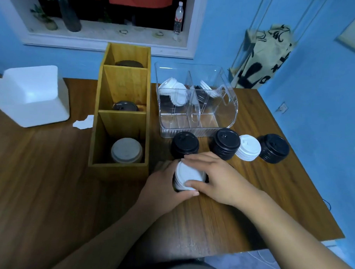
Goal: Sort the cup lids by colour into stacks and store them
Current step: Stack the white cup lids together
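Note:
A stack of white lids lies between my two hands near the table's middle. My left hand cups it from the left and below, while my right hand covers its top and right side. Behind them stand three black lid stacks and a tilted white stack. The clear plastic organizer holds white and black lids at its back. The wooden three-bin rack has a white stack in the near bin and dark lids in the two farther bins.
A white foam box sits at the table's left, with a torn white scrap beside it. The table's right edge runs close to the black stacks. A blue wall and window sill lie behind.

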Available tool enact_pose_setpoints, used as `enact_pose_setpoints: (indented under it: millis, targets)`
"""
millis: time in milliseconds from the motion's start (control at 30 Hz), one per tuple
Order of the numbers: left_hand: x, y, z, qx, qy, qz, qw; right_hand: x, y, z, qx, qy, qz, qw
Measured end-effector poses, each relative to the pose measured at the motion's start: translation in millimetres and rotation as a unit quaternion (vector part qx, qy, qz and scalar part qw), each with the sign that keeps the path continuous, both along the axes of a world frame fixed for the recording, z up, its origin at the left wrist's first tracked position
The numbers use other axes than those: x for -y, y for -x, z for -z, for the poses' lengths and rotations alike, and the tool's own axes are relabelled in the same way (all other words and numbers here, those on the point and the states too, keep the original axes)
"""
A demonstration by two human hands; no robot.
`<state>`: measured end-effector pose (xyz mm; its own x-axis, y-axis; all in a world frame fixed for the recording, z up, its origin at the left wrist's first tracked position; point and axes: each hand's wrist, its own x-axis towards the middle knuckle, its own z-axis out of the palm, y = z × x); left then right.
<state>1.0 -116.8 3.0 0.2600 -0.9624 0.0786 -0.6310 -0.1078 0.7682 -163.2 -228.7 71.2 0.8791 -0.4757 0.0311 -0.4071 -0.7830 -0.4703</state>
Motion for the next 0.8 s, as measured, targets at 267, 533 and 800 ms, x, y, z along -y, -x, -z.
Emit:
enact_pose_setpoints:
  millis: [267, 533, 800]
  targets:
    - [-3, -1, -5, -0.01, 0.005, 0.016, 1.0, 3, -14, -4, -0.053, 0.005, 0.011, 0.999]
    - [-3, -1, -5, 0.013, 0.008, -0.004, 1.0, 16, -23, -32, -0.055, 0.007, -0.038, 0.998]
    - [-3, -1, -5, 0.029, -0.005, -0.002, 1.0, 143, -60, -77, 0.096, 0.083, 0.256, 0.958]
